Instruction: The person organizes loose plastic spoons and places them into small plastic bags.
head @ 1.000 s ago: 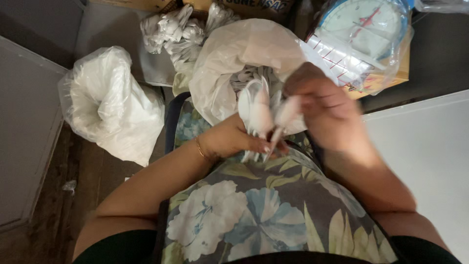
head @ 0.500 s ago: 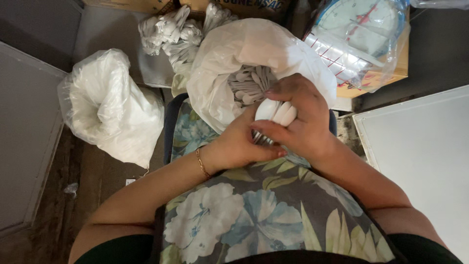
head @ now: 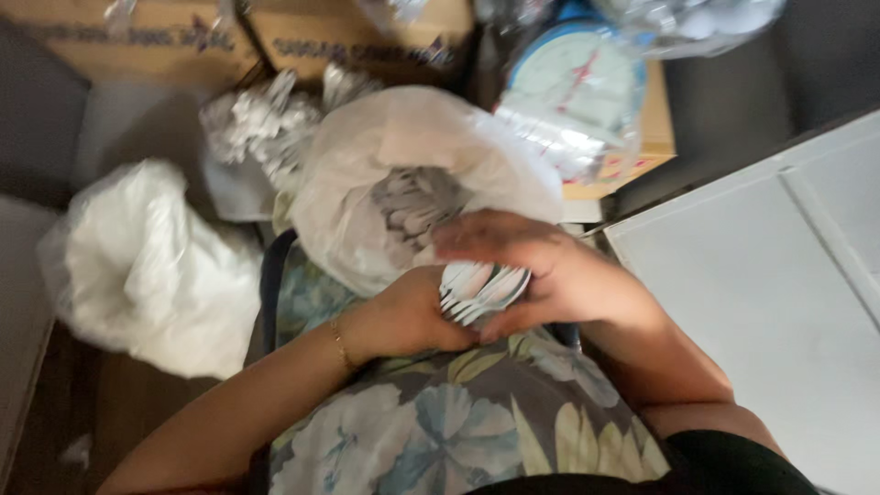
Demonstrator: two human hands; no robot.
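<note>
Bundle of white plastic spoons (head: 481, 289), held over the person's lap just below the mouth of an open translucent bag (head: 367, 183) that holds more of them. The right hand (head: 550, 275) curls over the bundle with fingers closed around it; the left hand (head: 408, 316) cups it from beneath, also closed on it. Such spoons are likely light, stiff and smooth, apt to slide and fan apart, so a grip around the middle of the stack seems soundest. Outward: a crumpled white bag (head: 151, 266) at left, a dial scale (head: 573, 82) beyond the open bag, cardboard boxes (head: 137, 41) along the far edge, a white panel (head: 761, 302) at right.
</note>
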